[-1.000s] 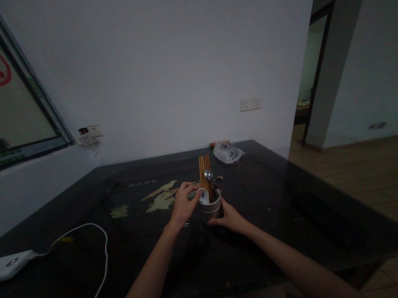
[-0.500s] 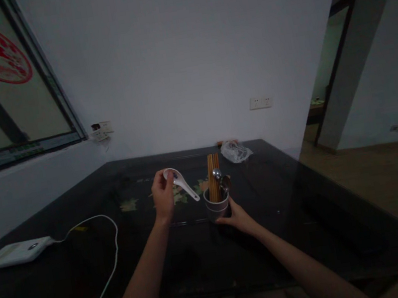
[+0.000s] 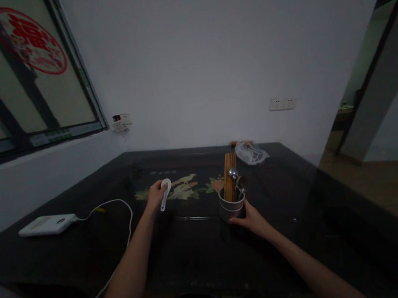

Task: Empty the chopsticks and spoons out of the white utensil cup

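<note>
My left hand (image 3: 155,194) is closed on a white soup spoon (image 3: 166,192), gripping it near the bowl; its handle slants down toward me. The spoon is to the left of the cup, apart from it. With thumb and fingers curved around its lower right side, my right hand (image 3: 250,219) holds a grey metal cup (image 3: 232,209). Wooden chopsticks (image 3: 231,179) stand upright in that cup. Beside them, two shiny metal spoons (image 3: 233,173) stick up, bowls at the top.
The dark glossy table (image 3: 200,249) has a flower pattern in its middle. A crumpled clear plastic bag (image 3: 250,153) lies near the back wall. At left, a white power bank (image 3: 48,225) has a white cable (image 3: 131,215) running to the front edge.
The left hand has moved left, away from the cup, and the soup spoon's handle has swung to point down-left. My view has turned left. The right hand still holds the cup.
</note>
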The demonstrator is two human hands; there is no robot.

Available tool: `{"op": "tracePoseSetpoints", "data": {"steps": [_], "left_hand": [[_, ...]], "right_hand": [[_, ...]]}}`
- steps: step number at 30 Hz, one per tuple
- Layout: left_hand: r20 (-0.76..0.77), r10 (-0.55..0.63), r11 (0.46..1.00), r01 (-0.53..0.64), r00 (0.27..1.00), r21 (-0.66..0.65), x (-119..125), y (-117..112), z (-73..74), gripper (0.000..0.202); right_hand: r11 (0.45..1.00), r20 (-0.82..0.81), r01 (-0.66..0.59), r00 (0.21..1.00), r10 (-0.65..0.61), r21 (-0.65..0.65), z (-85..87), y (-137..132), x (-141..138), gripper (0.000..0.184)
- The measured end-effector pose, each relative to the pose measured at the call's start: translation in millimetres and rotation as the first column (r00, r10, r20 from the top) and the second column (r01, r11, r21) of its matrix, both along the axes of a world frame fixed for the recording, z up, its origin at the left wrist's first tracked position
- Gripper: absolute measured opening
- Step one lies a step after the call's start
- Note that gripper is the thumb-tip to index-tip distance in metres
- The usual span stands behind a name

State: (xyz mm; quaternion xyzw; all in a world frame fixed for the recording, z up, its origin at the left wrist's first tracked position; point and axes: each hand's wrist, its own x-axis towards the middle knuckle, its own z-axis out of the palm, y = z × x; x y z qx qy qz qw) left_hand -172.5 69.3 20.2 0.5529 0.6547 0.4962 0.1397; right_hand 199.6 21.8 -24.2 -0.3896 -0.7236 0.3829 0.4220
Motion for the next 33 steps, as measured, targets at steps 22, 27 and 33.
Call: {"op": "tracePoseSetpoints", "data": {"steps": [22,27,33], "left_hand": [[-0.230,0.002,0.981,-0.046,0.973,-0.189,-0.7,13.2,-38.2,0.021],[-0.252,-0.009,0.980,-0.041,0.968,-0.195,1.6,11.9,-37.5,0.024],[-0.259,-0.036,0.978,-0.020,0.965,-0.209,4.1,7.9,-35.5,0.024]], "right_hand": [[1.000,0.004,-0.010,1.000,0.010,-0.019,5.9,-3.0,-0.3,0.085],[0.999,0.007,0.005,1.000,-0.004,-0.036,6.4,-3.2,-0.1,0.084],[1.000,-0.005,-0.006,1.000,0.006,-0.029,5.8,-3.3,-0.2,0.085]]}}
